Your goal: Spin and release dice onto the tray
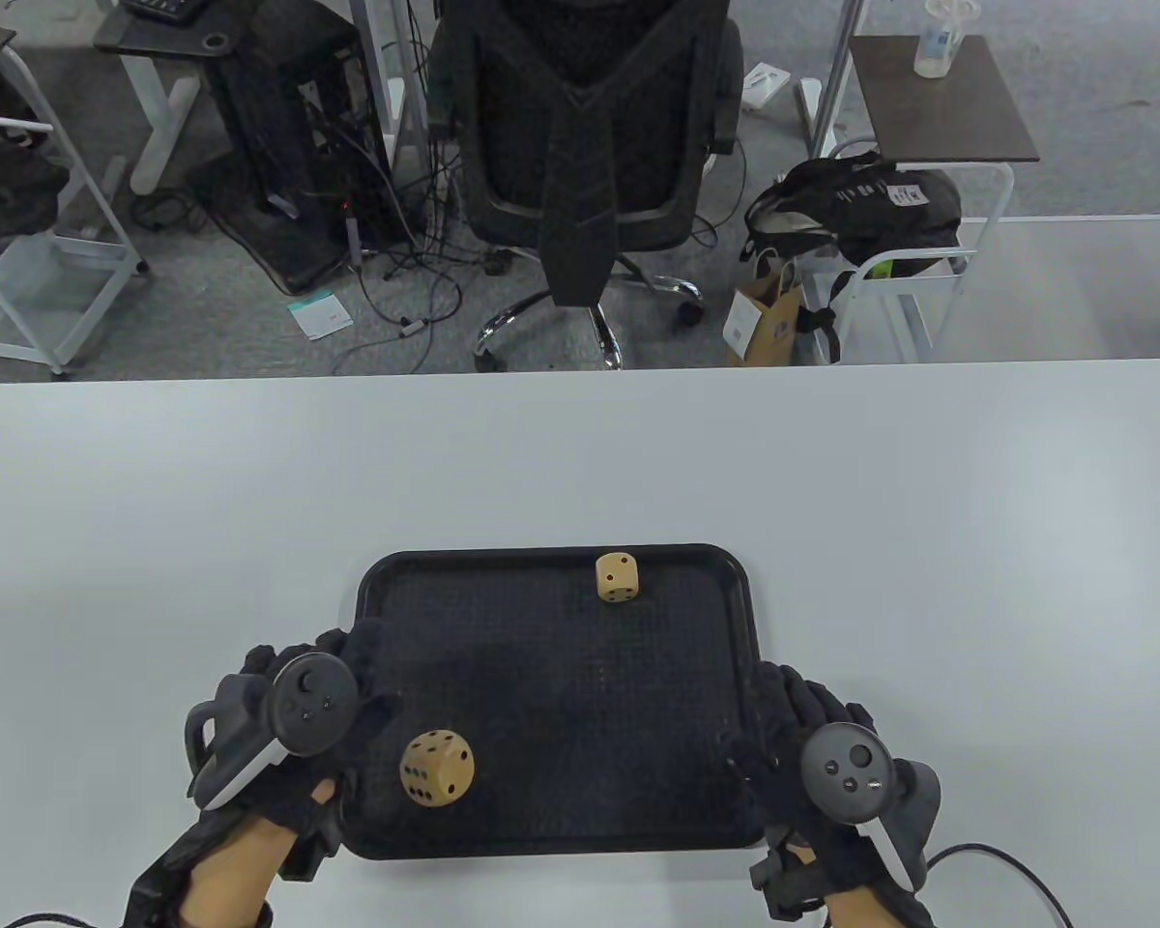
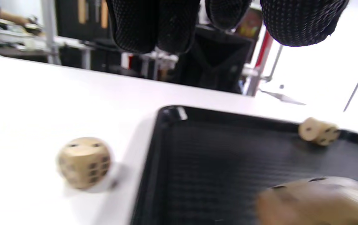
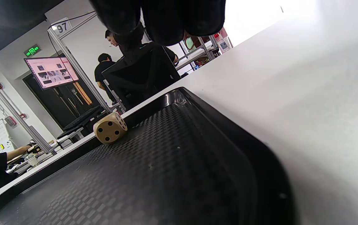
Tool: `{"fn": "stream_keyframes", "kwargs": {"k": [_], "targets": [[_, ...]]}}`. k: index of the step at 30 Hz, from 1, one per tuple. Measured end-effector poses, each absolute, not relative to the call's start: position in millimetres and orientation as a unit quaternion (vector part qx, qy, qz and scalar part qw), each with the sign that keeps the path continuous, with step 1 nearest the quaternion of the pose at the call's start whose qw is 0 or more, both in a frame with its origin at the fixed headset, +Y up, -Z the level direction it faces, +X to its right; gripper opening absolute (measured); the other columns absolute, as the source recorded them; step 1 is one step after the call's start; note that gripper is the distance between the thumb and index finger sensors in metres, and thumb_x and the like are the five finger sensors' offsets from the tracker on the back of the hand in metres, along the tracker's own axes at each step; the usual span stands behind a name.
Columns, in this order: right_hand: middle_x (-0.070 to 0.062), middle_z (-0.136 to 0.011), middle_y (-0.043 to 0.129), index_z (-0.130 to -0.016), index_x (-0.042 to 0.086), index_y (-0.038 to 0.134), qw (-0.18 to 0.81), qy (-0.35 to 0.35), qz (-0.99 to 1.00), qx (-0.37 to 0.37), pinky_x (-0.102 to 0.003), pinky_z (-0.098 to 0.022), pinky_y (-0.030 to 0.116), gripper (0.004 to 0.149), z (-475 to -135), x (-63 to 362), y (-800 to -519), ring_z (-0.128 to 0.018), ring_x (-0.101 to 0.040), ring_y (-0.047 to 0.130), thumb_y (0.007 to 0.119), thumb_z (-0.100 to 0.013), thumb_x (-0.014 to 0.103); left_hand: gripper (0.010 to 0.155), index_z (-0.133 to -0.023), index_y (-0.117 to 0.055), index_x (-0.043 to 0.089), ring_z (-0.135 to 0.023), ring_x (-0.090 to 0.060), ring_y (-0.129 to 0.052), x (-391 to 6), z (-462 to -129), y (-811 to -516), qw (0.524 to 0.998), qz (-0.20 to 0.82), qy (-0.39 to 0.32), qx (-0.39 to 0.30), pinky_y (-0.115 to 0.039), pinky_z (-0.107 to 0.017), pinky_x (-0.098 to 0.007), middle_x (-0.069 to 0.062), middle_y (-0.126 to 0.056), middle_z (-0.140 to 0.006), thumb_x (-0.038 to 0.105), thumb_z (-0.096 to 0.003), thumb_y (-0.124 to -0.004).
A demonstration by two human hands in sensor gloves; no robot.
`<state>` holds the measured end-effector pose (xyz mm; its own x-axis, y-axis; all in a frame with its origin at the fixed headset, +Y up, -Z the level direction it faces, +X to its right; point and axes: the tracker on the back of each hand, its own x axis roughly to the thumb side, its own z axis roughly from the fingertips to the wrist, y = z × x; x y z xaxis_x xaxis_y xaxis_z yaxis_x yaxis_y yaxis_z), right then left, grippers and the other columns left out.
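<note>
A black tray (image 1: 541,554) lies on the white table. One wooden die (image 1: 617,577) rests by its far rim, also visible in the left wrist view (image 2: 319,132) and the right wrist view (image 3: 110,128). A second die (image 1: 437,766) is over the tray's near left part, free of any hand; it is a blur (image 2: 319,200) close to the left wrist camera. A third die (image 2: 83,162) sits on the table left of the tray. My left hand (image 1: 362,677) hovers over the tray's left rim, its fingers (image 2: 154,28) holding nothing. My right hand (image 1: 783,706) is at the right rim, empty.
The table's far edge (image 1: 580,372) runs beyond the tray, with an office chair (image 1: 590,145) and carts on the floor behind it. White tabletop (image 1: 928,541) spreads to both sides of the tray.
</note>
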<state>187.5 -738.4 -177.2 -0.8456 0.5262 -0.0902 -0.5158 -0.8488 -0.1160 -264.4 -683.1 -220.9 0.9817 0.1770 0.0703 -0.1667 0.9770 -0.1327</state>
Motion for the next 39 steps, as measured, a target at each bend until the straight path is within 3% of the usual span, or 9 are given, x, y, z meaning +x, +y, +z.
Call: {"fn": "stream_keyframes", "kwargs": {"k": [11,22,28,39], "targets": [[0.001,-0.111,0.058,-0.104,0.036,0.052,0.27,-0.044,0.96,-0.058,-0.065,-0.078,0.035,0.076,-177,187,-738,-0.104,-0.03,0.057,0.063,-0.034,0.065,0.074,-0.107,-0.05,0.029,-0.1,-0.046,-0.068,-316,-229,-727,0.992,0.07,0.024,-0.103,-0.04,-0.077,-0.07,-0.014,-0.059,-0.112,0.056,-0.0436,-0.077],[0.001,-0.111,0.058,-0.104,0.036,0.052,0.266,-0.042,0.961,-0.057,-0.065,-0.078,0.035,0.077,-177,186,-739,-0.104,-0.03,0.056,0.064,-0.034,0.065,0.07,-0.101,-0.065,0.026,-0.089,-0.042,-0.083,-320,-235,-759,0.993,0.018,0.04,-0.107,-0.05,-0.075,-0.067,-0.01,-0.077,-0.101,0.056,-0.0398,-0.083],[0.001,-0.111,0.058,-0.103,0.036,0.053,0.266,-0.046,0.961,-0.057,-0.065,-0.078,0.035,0.076,-176,186,-738,-0.104,-0.03,0.057,0.064,-0.034,0.065,0.062,-0.091,-0.071,0.025,-0.078,-0.036,-0.093,-314,-237,-766,0.997,-0.012,0.05,-0.051,-0.059,-0.072,-0.063,-0.005,-0.086,-0.09,0.054,-0.0388,-0.086],[0.001,-0.111,0.058,-0.103,0.036,0.053,0.267,-0.053,0.961,-0.05,-0.065,-0.078,0.035,0.076,-175,185,-736,-0.104,-0.03,0.057,0.065,-0.035,0.065,0.058,-0.092,-0.073,0.025,-0.078,-0.038,-0.092,-315,-235,-755,0.996,0.069,0.034,-0.037,-0.058,-0.073,-0.064,-0.008,-0.086,-0.091,0.046,-0.0405,-0.09]]}}
